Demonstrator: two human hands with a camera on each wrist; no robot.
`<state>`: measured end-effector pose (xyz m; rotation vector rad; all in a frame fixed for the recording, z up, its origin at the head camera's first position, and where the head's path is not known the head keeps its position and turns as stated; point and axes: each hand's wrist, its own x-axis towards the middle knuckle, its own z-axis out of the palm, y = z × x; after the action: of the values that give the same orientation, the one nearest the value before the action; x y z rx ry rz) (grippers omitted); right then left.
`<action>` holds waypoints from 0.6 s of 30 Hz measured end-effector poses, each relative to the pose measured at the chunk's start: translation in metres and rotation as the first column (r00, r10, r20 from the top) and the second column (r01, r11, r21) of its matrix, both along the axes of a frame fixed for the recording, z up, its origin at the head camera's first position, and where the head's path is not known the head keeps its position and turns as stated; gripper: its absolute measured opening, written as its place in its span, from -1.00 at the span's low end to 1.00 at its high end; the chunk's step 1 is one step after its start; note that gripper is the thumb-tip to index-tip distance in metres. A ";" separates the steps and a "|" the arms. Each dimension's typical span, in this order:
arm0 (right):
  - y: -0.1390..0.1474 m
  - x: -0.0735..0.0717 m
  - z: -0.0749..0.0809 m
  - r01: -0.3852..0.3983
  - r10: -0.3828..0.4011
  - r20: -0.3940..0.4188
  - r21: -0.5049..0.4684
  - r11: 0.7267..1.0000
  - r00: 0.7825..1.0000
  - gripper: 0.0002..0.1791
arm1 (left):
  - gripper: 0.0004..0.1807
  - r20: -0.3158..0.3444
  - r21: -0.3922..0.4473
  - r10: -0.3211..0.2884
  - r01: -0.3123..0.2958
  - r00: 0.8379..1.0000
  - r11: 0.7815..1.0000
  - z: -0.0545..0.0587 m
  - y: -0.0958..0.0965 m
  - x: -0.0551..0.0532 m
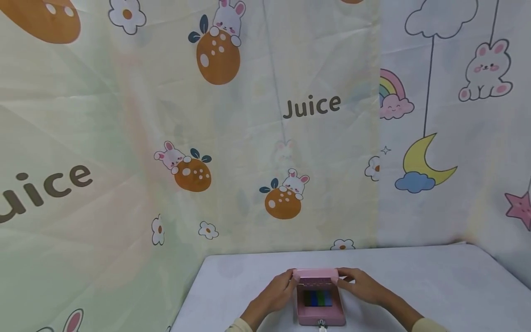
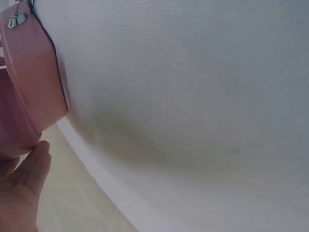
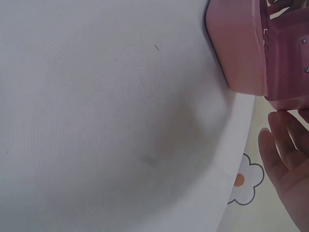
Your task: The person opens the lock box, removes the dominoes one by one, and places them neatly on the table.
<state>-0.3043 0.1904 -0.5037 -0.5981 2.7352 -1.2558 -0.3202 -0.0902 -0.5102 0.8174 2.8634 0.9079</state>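
A pink box [image 1: 321,318] sits on the white table, its hinged lid [image 1: 316,273] raised at the back. Inside lie several blue and green strips or blocks [image 1: 317,298]; their exact kind is too small to tell. At the lid's left corner my left hand [image 1: 277,291] pinches the edge between thumb and fingers. My right hand [image 1: 366,287] grips the opposite corner the same way. A metal latch [image 2: 18,19] shows on the box's front in the left wrist view. The right wrist view shows fingertips [image 3: 277,121] touching the lid's edge.
The white table [image 1: 415,272] spreads to both sides of the box and behind it. Printed curtains [image 1: 249,138] with rabbits, oranges and flowers hang behind the table and at its left; another with a moon and clouds [image 1: 419,161] hangs at the right.
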 end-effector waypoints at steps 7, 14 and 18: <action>-0.004 -0.002 -0.002 0.065 -0.064 0.029 -0.010 0.998 0.997 -0.34 | -0.26 -0.011 0.011 0.046 -0.046 0.999 0.999 -0.001 0.003 -0.005; -0.007 -0.005 0.001 0.107 -0.102 0.101 -0.051 0.993 0.990 -0.28 | -0.29 -0.108 0.047 0.035 -0.030 0.994 0.998 0.001 0.001 -0.012; -0.007 -0.005 0.001 0.151 -0.143 0.126 -0.055 0.987 0.982 -0.27 | -0.33 -0.117 0.069 0.031 -0.023 0.993 0.997 0.001 0.000 -0.016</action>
<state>-0.3094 0.1832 -0.5026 -0.3160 2.6890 -1.3669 -0.3358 -0.0905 -0.5096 0.8693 2.9659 0.9971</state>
